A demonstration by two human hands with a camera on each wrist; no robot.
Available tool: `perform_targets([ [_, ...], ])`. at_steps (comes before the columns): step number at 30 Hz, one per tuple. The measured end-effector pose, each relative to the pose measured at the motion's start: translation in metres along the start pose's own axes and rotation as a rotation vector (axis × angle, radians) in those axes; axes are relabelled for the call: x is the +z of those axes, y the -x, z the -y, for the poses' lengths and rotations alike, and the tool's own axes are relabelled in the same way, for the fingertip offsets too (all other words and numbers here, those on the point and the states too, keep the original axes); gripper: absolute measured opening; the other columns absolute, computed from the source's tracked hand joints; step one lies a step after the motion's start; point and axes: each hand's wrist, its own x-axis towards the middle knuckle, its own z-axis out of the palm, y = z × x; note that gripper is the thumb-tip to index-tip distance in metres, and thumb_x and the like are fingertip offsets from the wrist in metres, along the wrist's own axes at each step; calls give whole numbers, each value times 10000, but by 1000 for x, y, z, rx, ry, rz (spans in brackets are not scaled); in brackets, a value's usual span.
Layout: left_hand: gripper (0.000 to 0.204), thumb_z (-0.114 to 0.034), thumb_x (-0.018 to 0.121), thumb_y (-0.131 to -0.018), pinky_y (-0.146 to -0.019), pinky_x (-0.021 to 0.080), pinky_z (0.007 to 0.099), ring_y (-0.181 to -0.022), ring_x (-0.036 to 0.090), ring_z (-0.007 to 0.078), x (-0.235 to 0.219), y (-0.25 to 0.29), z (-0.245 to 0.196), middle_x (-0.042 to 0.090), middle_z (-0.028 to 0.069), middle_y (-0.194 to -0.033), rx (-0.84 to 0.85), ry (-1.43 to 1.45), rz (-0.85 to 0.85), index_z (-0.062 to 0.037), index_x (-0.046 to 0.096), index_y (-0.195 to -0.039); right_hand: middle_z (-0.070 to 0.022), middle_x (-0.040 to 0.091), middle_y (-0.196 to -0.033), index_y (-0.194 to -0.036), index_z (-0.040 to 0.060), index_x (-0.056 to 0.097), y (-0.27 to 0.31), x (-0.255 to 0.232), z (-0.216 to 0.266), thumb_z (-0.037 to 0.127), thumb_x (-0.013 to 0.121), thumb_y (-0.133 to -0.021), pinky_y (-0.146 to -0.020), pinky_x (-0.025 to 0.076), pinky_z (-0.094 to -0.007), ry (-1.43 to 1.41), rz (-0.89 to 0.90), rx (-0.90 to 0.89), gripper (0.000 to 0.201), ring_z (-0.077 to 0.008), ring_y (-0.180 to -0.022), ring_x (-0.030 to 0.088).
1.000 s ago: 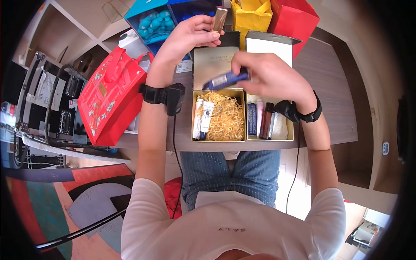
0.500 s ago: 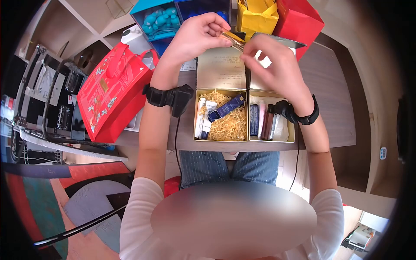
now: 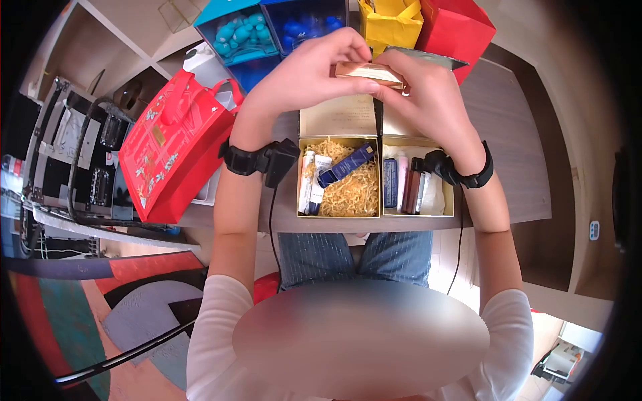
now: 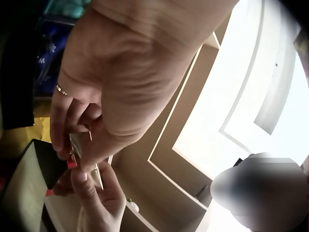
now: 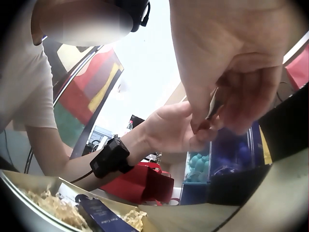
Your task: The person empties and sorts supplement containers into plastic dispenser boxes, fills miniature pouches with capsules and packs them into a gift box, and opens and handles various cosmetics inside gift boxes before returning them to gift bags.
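Note:
Both hands hold a slim, shiny gold box (image 3: 368, 73) above the raised lids at the back of the table. The left hand (image 3: 294, 77) pinches one end between thumb and fingers, and the right hand (image 3: 433, 90) grips the other end. In the left wrist view, the gold box (image 4: 81, 145) spans between the fingertips of the two hands. Below, the left gift box (image 3: 339, 215) holds shredded paper (image 3: 354, 194), white tubes (image 3: 319, 177) and a slanted navy carton (image 3: 348, 165). Another gift box (image 3: 428, 215) beside it holds a navy carton (image 3: 390, 180) and brown bottles (image 3: 412, 187).
A red floral gift bag (image 3: 170, 147) leans at the left. Behind the hands stand a teal bin (image 3: 231, 57) and a blue bin (image 3: 301, 40) of small round items, a yellow bag (image 3: 390, 30) and a red bag (image 3: 458, 33). The wooden table (image 3: 501, 147) extends right.
The right hand has laid the navy carton on the shredded paper in the left box, then moved up to the gold box. The left hand has turned the gold box from upright to nearly level.

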Motion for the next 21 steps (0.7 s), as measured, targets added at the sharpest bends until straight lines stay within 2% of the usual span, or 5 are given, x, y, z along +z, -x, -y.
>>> perform_targets([
  [6,380,-382,645,-1030,-715,498,307,-798,624,157,3,-1,-9,635,101,-838,-153,-298,159,-13,556,-1039,-106,696,-738,-1025,102,710,1,5,-1,396,739,-904,-606,529,-388,-12,87,4,319,-303,-689,700],
  [13,336,-341,653,-1025,-686,463,287,-734,540,128,-14,2,-9,561,58,-776,-104,-190,268,-20,572,-970,-104,668,-682,-966,88,708,3,13,4,483,722,-917,-579,514,-387,-43,104,-27,399,-295,-639,684],
  [16,270,-282,661,-1023,-687,455,267,-753,529,98,-34,10,7,562,17,-807,-143,-237,224,-25,581,-1001,-116,655,-670,-930,73,708,0,-4,-4,483,729,-912,-567,504,-392,23,125,23,411,-289,-615,671],
  [18,208,-227,656,-1026,-698,453,252,-781,522,68,-53,18,25,558,-22,-865,-77,12,-49,-34,585,-1053,-116,630,-647,-901,56,700,-3,-16,-8,478,741,-909,-552,483,-375,-2,80,20,424,-268,-585,646],
  [21,218,-198,644,-1030,-616,385,208,-705,455,38,-70,25,21,555,-33,-938,-47,132,-67,-67,529,-1161,-103,598,-627,-891,33,675,-5,-24,-12,444,773,-900,-544,459,-335,-155,4,157,422,-227,-561,605],
])
